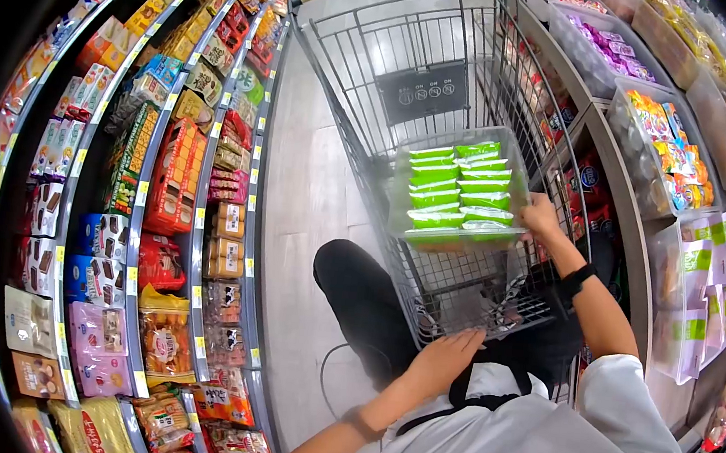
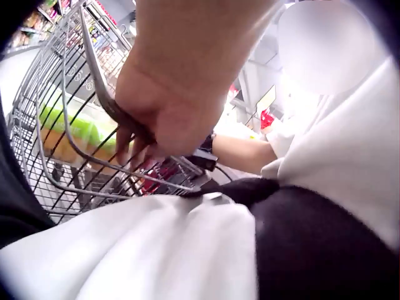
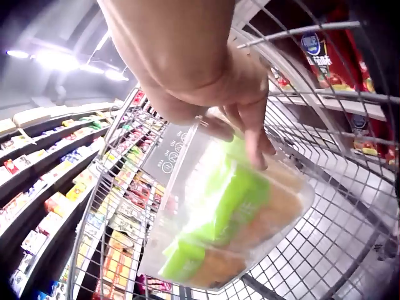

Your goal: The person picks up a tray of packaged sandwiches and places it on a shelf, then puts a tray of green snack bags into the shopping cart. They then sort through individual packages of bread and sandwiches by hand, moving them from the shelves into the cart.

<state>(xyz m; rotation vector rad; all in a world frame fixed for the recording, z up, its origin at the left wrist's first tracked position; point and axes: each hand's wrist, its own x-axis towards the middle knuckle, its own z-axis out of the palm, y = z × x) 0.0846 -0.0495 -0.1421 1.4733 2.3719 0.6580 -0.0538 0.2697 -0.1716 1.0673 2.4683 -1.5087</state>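
Observation:
A clear plastic bin [image 1: 396,217] with two rows of green-and-white snack packets [image 1: 459,183] is inside the wire shopping cart [image 1: 344,59]. My right hand [image 1: 540,216] grips the bin's right-hand side by its rim. In the right wrist view, the fingers [image 3: 255,140] of that hand hook over the bin's edge, and brown food shows below the green part of the packets. At the near end of the cart, my left hand [image 1: 448,357] holds the metal top rail; in the left wrist view its fingertips [image 2: 124,145] bend down past the rail [image 2: 103,94].
Long shelves [image 1: 149,180] of packaged snacks run along the left. On the right, clear bins [image 1: 622,120] of wrapped goods stand on a ledge beside the cart, one with white-and-green packets [image 1: 718,261]. My knee [image 1: 356,296] is close to the cart's near left corner, above the floor [image 1: 312,213].

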